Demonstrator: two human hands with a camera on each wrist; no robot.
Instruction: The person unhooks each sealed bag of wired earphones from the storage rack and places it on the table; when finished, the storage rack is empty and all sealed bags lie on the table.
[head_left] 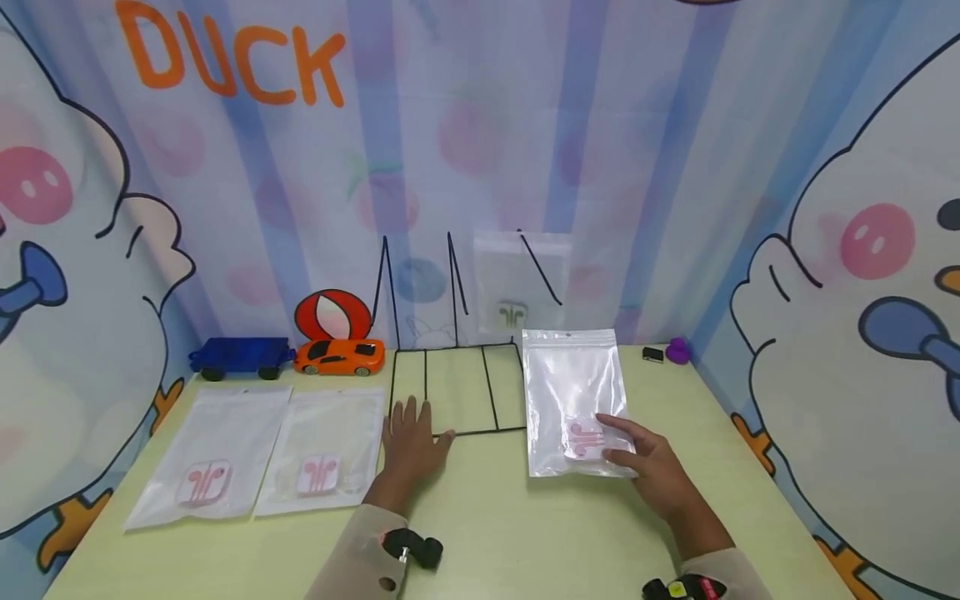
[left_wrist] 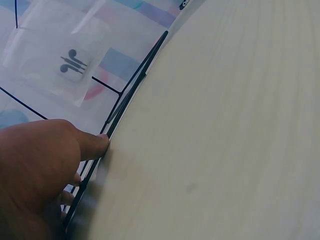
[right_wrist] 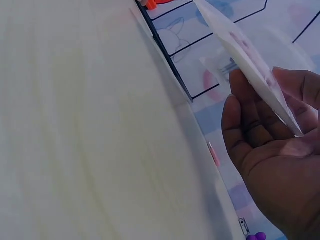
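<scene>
My right hand (head_left: 660, 479) pinches a white zip bag (head_left: 573, 375) by its lower right corner, thumb and fingers on opposite faces. Pink earphones in a case (head_left: 585, 438) show through its front. The bag is upright, before the right end of a black wire rack (head_left: 456, 433). My left hand (head_left: 411, 446) rests on the rack's front left, fingers extended; its thumb (left_wrist: 97, 146) touches the front wire in the left wrist view. Another white bag (head_left: 522, 267), showing dark earphones, stands in the rack behind, partly hidden by the held bag.
Two white bags with pink earphones, one (head_left: 206, 454) beside the other (head_left: 322, 450), lie flat at left. Behind them are a blue toy trailer (head_left: 243, 357), an orange toy car (head_left: 340, 357) and a red-and-white ball (head_left: 332, 315). A small black object (head_left: 652, 354) and purple object (head_left: 678, 350) sit back right.
</scene>
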